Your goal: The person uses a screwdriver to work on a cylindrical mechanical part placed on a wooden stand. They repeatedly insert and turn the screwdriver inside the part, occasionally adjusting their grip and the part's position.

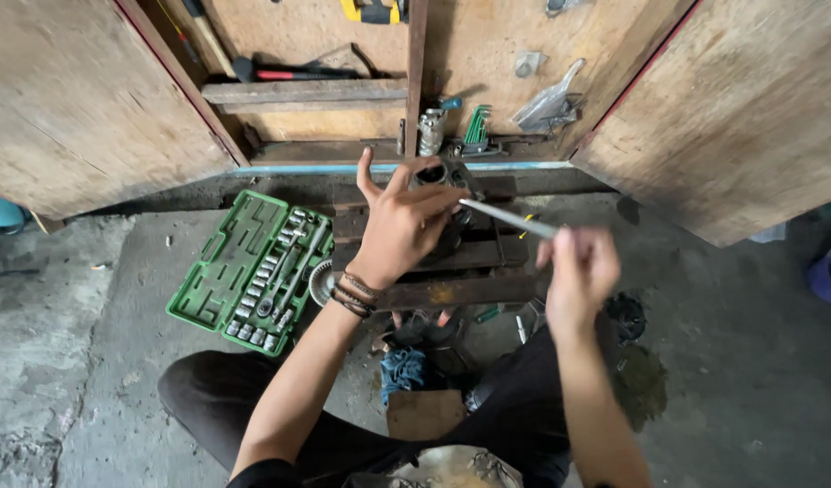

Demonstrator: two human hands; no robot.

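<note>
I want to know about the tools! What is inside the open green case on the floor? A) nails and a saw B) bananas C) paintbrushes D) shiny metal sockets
D: the open green case lying to the left of the person's left hand holds rows of shiny metal sockets and a ratchet handle.

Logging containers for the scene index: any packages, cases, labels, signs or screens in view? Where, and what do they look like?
No signs, screens or readable labels.
Socket case: open on the floor, beside the left hand; green moulded plastic, rectangular, rows of silver sockets in one half.
Plastic bag: in the open cabinet, upper right; clear, crumpled, contents unclear.
Hex key holder: on the cabinet ledge; small, green.
Right hand: holds a thin metal rod.
</note>
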